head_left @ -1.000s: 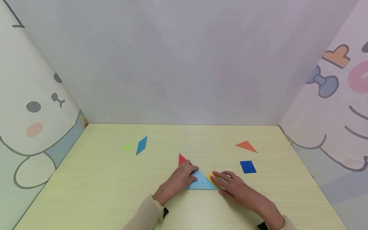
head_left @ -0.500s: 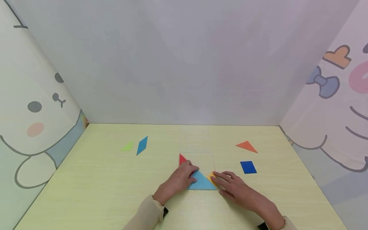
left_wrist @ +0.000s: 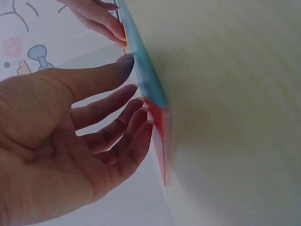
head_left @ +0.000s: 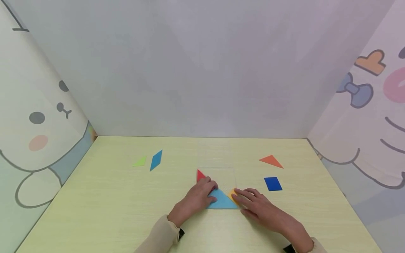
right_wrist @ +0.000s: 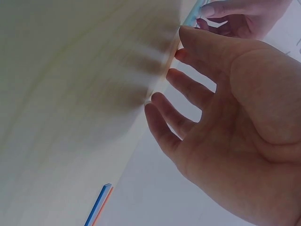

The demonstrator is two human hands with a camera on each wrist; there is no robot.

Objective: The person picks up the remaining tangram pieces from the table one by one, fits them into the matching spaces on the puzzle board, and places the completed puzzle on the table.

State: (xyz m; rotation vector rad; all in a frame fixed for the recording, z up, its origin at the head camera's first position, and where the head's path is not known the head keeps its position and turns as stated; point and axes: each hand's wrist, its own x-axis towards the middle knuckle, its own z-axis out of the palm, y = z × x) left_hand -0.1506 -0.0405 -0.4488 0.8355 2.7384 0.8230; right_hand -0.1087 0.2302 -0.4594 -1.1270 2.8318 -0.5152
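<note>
A light blue triangle (head_left: 223, 201) lies flat at the front middle of the table, its long edge towards the person. My left hand (head_left: 197, 197) rests with its fingertips on this triangle and on the red triangle (head_left: 200, 175) behind it, covering much of the red piece. The left wrist view shows the thumb on the blue piece and the other fingers touching the red one. My right hand (head_left: 260, 209) lies at the right, fingers loosely extended. Its fingertips touch the yellow piece (head_left: 232, 195), partly hidden, which borders the blue triangle's sloping edge.
Faint outlines of a clear frame (head_left: 218, 167) run behind the pieces. A green triangle (head_left: 140, 161) and a blue parallelogram (head_left: 156, 160) lie at the back left. An orange triangle (head_left: 271, 161) and a dark blue square (head_left: 273, 183) lie at the right. Grey-white walls enclose the table.
</note>
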